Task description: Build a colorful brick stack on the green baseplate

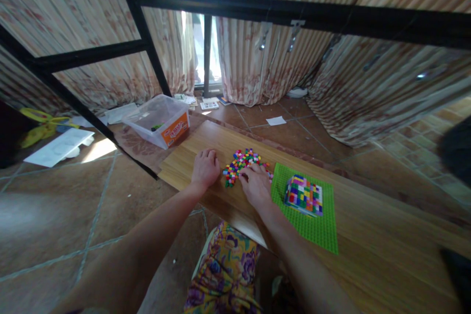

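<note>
Many loose toy bricks (245,158) could scatter across the wooden table (371,240) if the bent right hand (256,184) rakes carelessly — whether it or the curled left hand (206,169) grips any, I can't tell.

- Long light-brown tabletop (371,235): wood-look, visible grain, smooth, with a soft shine.
- Heap of small multicoloured bricks (245,157): hard plastic.
- Green rectangular baseplate (318,243), at four o'clock from the heap: plastic, rough with studs.
- Multicoloured brick block (303,195) upon it: plastic.
- Clear rectangular box (147,125), at ten o'clock: thin smooth plastic, rather glossy.
- White flat sheet (275,120), at one o'clock: matt, looks like paper.
- Striped pleated curtains (253,59), at twelve o'clock: cloth.
- Yellow-purple flowered fabric (224,274), at six o'clock: soft, wrinkled cloth.
</note>
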{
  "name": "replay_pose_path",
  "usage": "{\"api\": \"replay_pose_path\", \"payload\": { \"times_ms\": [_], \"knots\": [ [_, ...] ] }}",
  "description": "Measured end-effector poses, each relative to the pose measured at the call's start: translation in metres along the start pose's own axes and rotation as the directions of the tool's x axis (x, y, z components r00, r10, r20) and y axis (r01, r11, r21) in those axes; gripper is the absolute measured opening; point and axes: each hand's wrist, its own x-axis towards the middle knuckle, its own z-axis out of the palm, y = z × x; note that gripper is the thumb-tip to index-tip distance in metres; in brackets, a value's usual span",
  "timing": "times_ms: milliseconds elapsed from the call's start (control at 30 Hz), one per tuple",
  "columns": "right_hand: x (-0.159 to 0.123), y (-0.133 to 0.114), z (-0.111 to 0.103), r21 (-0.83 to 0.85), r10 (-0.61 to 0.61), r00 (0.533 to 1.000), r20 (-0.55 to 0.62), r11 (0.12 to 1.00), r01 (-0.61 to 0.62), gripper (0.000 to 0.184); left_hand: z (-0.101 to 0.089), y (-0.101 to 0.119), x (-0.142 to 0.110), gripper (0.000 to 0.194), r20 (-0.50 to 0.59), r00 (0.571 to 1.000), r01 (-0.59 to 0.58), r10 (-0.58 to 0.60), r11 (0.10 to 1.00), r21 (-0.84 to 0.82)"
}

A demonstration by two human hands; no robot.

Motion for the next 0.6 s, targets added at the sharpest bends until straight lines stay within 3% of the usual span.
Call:
{"api": "replay_pose_path", "payload": {
  "times_ms": [233,333,400,500,600],
  "knots": [
    [-0.004,-0.01,-0.014,0.034,0.024,1.0,-0.011,0.999,-0.023,0.015,0.001,-0.001,0.0,0.027,-0.01,1.0,-0.005,0.005,1.0,0.007],
    [-0.019,-0.016,-0.033,0.26,0.119,0.991,-0.058,0.96,-0.1,0.019,0.002,-0.003,0.0,0.027,-0.014,1.0,-0.008,0.008,1.0,0.013],
    [-0.034,-0.015,-0.05,0.446,0.206,0.977,-0.06,0.881,-0.158,0.021,0.003,-0.004,0.001,0.027,-0.017,1.0,-0.014,0.014,1.0,0.022],
    [-0.056,0.002,-0.077,0.608,0.321,0.941,-0.111,0.77,-0.191,0.024,0.004,-0.006,0.001,0.027,-0.028,0.999,-0.033,0.034,0.999,0.036],
    [-0.07,0.039,-0.102,0.627,0.46,0.874,-0.156,0.73,-0.272,0.029,0.005,-0.007,0.002,0.028,-0.039,0.998,-0.05,0.051,0.998,0.045]
  ]
}}
